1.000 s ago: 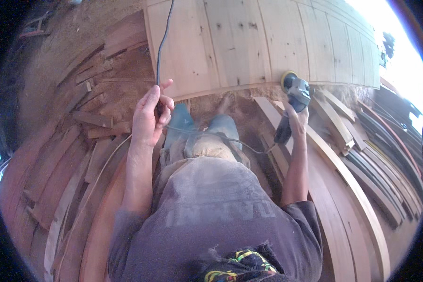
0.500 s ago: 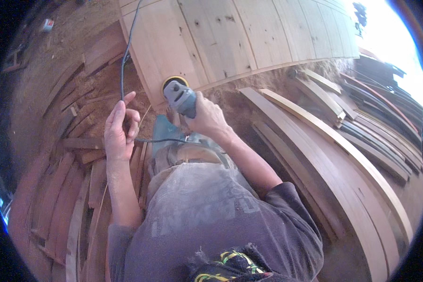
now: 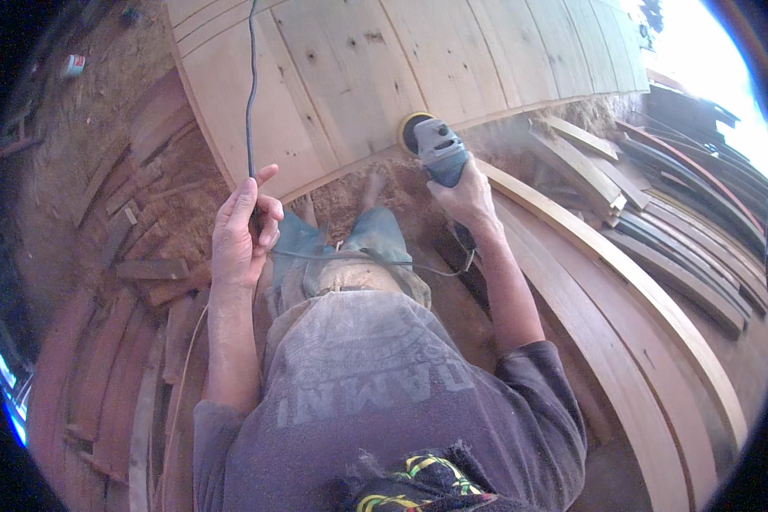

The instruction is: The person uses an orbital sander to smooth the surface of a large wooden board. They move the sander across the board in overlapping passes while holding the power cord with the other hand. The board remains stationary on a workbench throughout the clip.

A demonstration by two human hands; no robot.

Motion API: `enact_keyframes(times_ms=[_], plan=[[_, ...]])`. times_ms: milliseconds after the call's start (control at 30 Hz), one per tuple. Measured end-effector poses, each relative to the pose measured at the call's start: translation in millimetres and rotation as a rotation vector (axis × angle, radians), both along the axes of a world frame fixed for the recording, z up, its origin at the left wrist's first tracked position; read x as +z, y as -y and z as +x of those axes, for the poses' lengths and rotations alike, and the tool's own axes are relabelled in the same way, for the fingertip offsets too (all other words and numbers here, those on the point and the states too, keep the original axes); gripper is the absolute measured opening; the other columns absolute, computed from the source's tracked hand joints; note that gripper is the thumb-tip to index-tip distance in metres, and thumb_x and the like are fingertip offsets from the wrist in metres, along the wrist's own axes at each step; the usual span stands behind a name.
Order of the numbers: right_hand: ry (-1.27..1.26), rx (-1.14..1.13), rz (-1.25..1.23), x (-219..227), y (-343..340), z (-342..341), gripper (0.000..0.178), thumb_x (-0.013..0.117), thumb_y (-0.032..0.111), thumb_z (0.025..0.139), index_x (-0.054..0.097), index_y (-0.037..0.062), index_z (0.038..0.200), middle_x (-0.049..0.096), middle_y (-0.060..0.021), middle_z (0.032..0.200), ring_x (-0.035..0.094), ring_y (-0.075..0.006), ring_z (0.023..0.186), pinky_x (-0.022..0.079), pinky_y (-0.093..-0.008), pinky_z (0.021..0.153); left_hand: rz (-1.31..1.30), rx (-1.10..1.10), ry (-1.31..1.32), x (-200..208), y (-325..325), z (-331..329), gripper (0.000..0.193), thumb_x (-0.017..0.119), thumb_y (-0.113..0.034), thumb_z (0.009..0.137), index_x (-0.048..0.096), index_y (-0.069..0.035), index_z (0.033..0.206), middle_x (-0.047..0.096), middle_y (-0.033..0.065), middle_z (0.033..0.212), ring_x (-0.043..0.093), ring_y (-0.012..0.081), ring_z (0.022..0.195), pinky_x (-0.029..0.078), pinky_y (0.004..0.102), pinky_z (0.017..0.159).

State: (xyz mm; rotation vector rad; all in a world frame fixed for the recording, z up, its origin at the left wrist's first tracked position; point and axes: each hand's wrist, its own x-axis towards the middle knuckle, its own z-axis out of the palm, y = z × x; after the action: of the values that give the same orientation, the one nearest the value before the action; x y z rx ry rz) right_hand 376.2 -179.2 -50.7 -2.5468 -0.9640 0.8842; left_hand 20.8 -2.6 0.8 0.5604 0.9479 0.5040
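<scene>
My right hand point(image 3: 471, 200) is wrapped round the grey-blue body of an angle grinder point(image 3: 444, 152). Its yellow-rimmed disc point(image 3: 411, 132) rests at the near edge of a wide pale plank panel point(image 3: 341, 94), which shows grooves and dark knots. Off to the left, my left hand point(image 3: 246, 230) has its fingers curled about a dark power cord point(image 3: 251, 102), the index finger partly raised. From that hand the cord runs up over the panel, and another stretch crosses in front of my waist toward the grinder.
Long boards point(image 3: 606, 341) lie along the right side, with a stack of timber point(image 3: 683, 247) beyond them. Reddish offcuts point(image 3: 85, 367) cover the ground at left. Sawdust point(image 3: 183, 213) lies beside the panel, and a small white-and-red container point(image 3: 75, 66) stands farther off.
The grinder and my right hand have moved right along the panel's near edge. My left hand has shifted slightly right with the cord. The panel now sits farther left and higher in view.
</scene>
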Motion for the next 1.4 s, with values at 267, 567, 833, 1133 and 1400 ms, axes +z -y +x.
enact_keyframes(times_ms=[267, 567, 833, 1133, 1400], plan=[[-0.019, -0.172, 0.034, -13, 22, 105, 0.067, 0.091, 0.033, 0.084, 0.066, 0.0016, 0.139, 0.08, -0.0253, 0.123, 0.078, -0.0392, 0.119, 0.059, -0.0489, 0.103, -0.015, -0.01, -0.009, 9, 19, 66, 0.043, 0.051, -0.034, 0.124, 0.068, -0.004, 0.151, 0.075, 0.0047, 0.086, 0.05, 0.0037, 0.054, 0.036, 0.0206, 0.046], [-0.095, -0.365, 0.218, -30, 25, 171, 0.055, 0.089, 0.028, 0.086, 0.073, 0.0032, 0.132, 0.079, -0.0085, 0.109, 0.075, -0.0187, 0.094, 0.06, -0.0372, 0.086, 0.016, 0.111, 0.037, 10, 32, 68, 0.044, 0.05, -0.034, 0.124, 0.068, -0.003, 0.151, 0.074, 0.005, 0.086, 0.05, 0.0038, 0.055, 0.038, 0.0213, 0.048], [-0.224, -0.032, 0.308, -25, -11, 21, 0.06, 0.092, 0.024, 0.086, 0.069, 0.0021, 0.138, 0.083, -0.0141, 0.117, 0.08, -0.0255, 0.105, 0.063, -0.0431, 0.094, 0.088, 0.133, -0.053, 14, 9, 26, 0.044, 0.052, -0.035, 0.124, 0.068, -0.003, 0.15, 0.074, 0.0049, 0.086, 0.047, 0.0034, 0.051, 0.033, 0.0197, 0.044], [-0.208, 0.374, -0.03, -13, -72, -127, 0.057, 0.082, 0.025, 0.087, 0.056, 0.0003, 0.131, 0.078, -0.031, 0.113, 0.076, -0.0518, 0.107, 0.06, -0.0608, 0.093, 0.084, 0.093, -0.107, 12, -7, -1, 0.044, 0.054, -0.034, 0.123, 0.069, -0.003, 0.149, 0.074, 0.0037, 0.084, 0.048, 0.0024, 0.052, 0.033, 0.0192, 0.044], [-0.089, 0.158, -0.095, -2, -47, -54, 0.064, 0.087, 0.029, 0.085, 0.055, 0.0016, 0.133, 0.078, -0.0319, 0.114, 0.076, -0.0523, 0.112, 0.061, -0.0601, 0.095, 0.027, 0.1, -0.056, 1, -8, -4, 0.044, 0.055, -0.035, 0.123, 0.069, -0.003, 0.15, 0.074, 0.0031, 0.084, 0.048, 0.0024, 0.051, 0.031, 0.0194, 0.044]])
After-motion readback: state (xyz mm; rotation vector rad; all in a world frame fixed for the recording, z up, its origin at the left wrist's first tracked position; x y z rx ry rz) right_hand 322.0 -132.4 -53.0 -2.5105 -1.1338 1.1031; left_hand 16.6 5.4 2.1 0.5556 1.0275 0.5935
